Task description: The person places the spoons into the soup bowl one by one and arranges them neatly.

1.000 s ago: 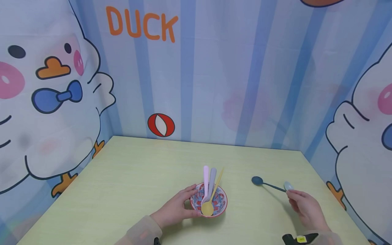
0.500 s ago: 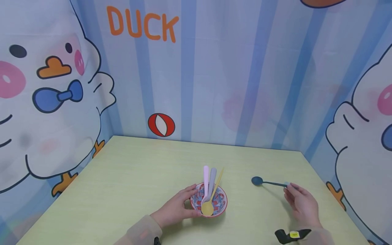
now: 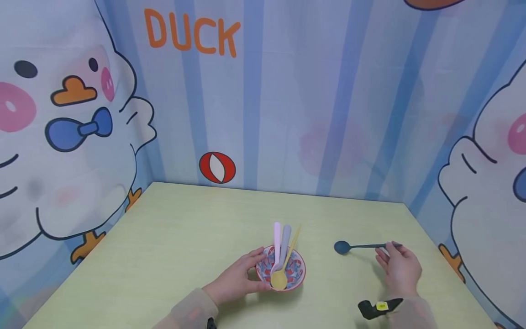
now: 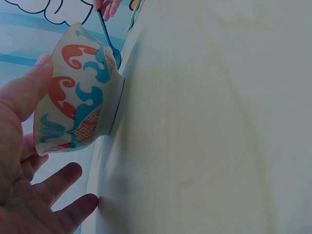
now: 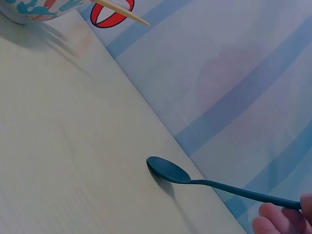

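My left hand (image 3: 237, 278) grips the near-left rim of a patterned bowl (image 3: 298, 273), thumb and fingers spread along the rim. The left wrist view shows the bowl's (image 4: 80, 92) red and teal outside. Leaning in the bowl are a pink spoon (image 3: 277, 237), a grey-purple spoon (image 3: 286, 236) and a yellow spoon (image 3: 279, 280) with a thin tapered handle. To the right, my right hand (image 3: 402, 270) pinches the handle end of a dark teal spoon (image 3: 342, 247). That spoon (image 5: 168, 169) points left toward the bowl, its head low over the table with a shadow beneath.
The pale yellow-green table (image 3: 185, 228) spreads around the bowl and reaches back to a striped blue curtain (image 3: 279, 114) printed with ducks. A small pale green object (image 4: 134, 17) shows beyond the bowl in the left wrist view.
My right hand has moved slightly left and away from me, swinging the teal spoon's handle nearly level. The pale item beside it is now hidden in the head view. Left hand and bowl stay put.
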The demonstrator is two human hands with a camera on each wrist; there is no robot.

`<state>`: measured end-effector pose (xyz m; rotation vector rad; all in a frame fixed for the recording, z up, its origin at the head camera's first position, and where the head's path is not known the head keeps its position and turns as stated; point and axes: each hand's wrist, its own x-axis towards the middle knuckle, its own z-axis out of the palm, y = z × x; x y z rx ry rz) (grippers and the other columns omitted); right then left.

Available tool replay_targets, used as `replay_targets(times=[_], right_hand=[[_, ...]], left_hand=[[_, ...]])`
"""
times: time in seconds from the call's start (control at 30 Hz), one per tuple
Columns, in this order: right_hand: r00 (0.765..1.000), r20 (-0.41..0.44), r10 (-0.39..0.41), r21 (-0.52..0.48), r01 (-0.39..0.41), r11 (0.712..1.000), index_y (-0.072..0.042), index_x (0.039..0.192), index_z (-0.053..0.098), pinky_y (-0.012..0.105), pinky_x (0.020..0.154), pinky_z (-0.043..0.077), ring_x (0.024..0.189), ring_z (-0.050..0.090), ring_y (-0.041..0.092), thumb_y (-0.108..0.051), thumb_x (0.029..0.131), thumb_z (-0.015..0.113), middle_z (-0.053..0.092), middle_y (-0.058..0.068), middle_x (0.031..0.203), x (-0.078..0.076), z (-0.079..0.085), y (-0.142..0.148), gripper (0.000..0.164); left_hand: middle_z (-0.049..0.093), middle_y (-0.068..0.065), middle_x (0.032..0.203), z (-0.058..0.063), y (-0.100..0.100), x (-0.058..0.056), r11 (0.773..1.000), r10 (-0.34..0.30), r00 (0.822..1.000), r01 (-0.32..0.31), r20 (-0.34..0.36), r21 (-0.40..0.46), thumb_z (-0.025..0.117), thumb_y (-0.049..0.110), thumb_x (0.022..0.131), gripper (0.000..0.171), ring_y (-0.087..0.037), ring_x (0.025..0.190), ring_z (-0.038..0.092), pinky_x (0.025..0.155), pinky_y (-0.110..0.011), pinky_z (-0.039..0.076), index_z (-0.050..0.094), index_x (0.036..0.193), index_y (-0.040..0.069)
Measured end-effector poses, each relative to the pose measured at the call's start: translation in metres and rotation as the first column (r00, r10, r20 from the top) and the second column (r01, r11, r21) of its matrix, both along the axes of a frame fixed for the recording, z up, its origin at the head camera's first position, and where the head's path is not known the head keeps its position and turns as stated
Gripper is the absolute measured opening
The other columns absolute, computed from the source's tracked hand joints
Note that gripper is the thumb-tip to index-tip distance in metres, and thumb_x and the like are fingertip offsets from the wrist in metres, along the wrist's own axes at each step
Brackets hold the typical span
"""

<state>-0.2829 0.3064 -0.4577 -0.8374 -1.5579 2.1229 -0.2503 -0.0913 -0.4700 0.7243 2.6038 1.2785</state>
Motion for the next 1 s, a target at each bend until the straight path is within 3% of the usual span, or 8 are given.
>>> replay_targets(times=[0.07, 0.17, 0.4, 0.5, 0.77, 1.0], right_hand=[[1.000, -0.002, 0.000, 0.035, 0.000, 0.999, -0.014, 0.115, 0.053, 0.026, 0.073, 0.057, 0.075, 0.069, 0.006, -0.024, 0.097, 0.057, 0.052, 0.013, 0.127, 0.005, 0.006, -0.006, 0.021], [0.999, -0.029, -0.016, 0.061, 0.018, 0.998, -0.013, 0.109, 0.052, 0.026, 0.073, 0.056, 0.073, 0.069, 0.006, -0.018, 0.097, 0.056, 0.055, 0.011, 0.117, 0.006, 0.006, -0.009, 0.013], [0.998, -0.046, -0.030, 0.053, 0.032, 0.998, -0.010, 0.106, 0.054, 0.021, 0.071, 0.056, 0.076, 0.068, 0.005, -0.006, 0.094, 0.060, 0.059, -0.004, 0.088, 0.006, 0.003, -0.012, 0.014], [0.999, -0.029, -0.022, 0.035, 0.023, 0.999, -0.010, 0.107, 0.055, 0.020, 0.072, 0.055, 0.077, 0.067, 0.004, -0.007, 0.094, 0.059, 0.059, -0.004, 0.092, 0.006, 0.003, -0.012, 0.013], [0.999, -0.041, -0.006, 0.085, 0.010, 0.996, -0.012, 0.109, 0.052, 0.025, 0.073, 0.056, 0.072, 0.068, 0.006, -0.010, 0.097, 0.054, 0.050, 0.012, 0.116, 0.005, 0.003, -0.014, 0.012], [1.000, -0.030, -0.010, 0.092, 0.012, 0.996, -0.007, 0.128, 0.047, 0.025, 0.074, 0.056, 0.076, 0.069, 0.007, -0.014, 0.098, 0.053, 0.050, 0.010, 0.119, 0.005, 0.010, -0.015, 0.032]], left_hand=[[0.029, -0.001, 0.156, 0.000, 0.000, 0.000, 1.000, -0.001, 1.000, 0.001, 0.002, 0.002, 0.076, 0.044, 0.080, 0.082, -0.032, 0.142, 0.026, 0.109, -0.057, 0.028, 0.043, 0.145, 0.007], [0.029, -0.001, 0.156, 0.000, 0.000, 0.000, 1.000, 0.002, 1.000, -0.002, 0.008, 0.002, 0.076, 0.044, 0.080, 0.082, -0.032, 0.142, 0.025, 0.109, -0.057, 0.028, 0.043, 0.145, 0.007], [0.028, 0.000, 0.156, 0.000, 0.000, 0.000, 1.000, 0.006, 1.000, -0.006, 0.023, 0.006, 0.076, 0.044, 0.080, 0.082, -0.032, 0.142, 0.024, 0.109, -0.057, 0.028, 0.043, 0.145, 0.008], [0.028, 0.001, 0.156, -0.001, 0.000, -0.001, 1.000, 0.007, 1.000, -0.007, 0.025, 0.005, 0.076, 0.045, 0.080, 0.082, -0.032, 0.142, 0.024, 0.109, -0.057, 0.027, 0.043, 0.145, 0.009], [0.029, 0.002, 0.156, -0.002, 0.000, -0.002, 1.000, 0.012, 0.999, -0.013, 0.033, 0.005, 0.076, 0.047, 0.079, 0.083, -0.030, 0.143, 0.024, 0.110, -0.056, 0.027, 0.043, 0.145, 0.010], [0.028, 0.003, 0.156, -0.002, 0.000, -0.002, 1.000, 0.012, 0.999, -0.012, 0.034, 0.005, 0.076, 0.047, 0.079, 0.083, -0.030, 0.143, 0.023, 0.110, -0.056, 0.026, 0.043, 0.146, 0.010]])
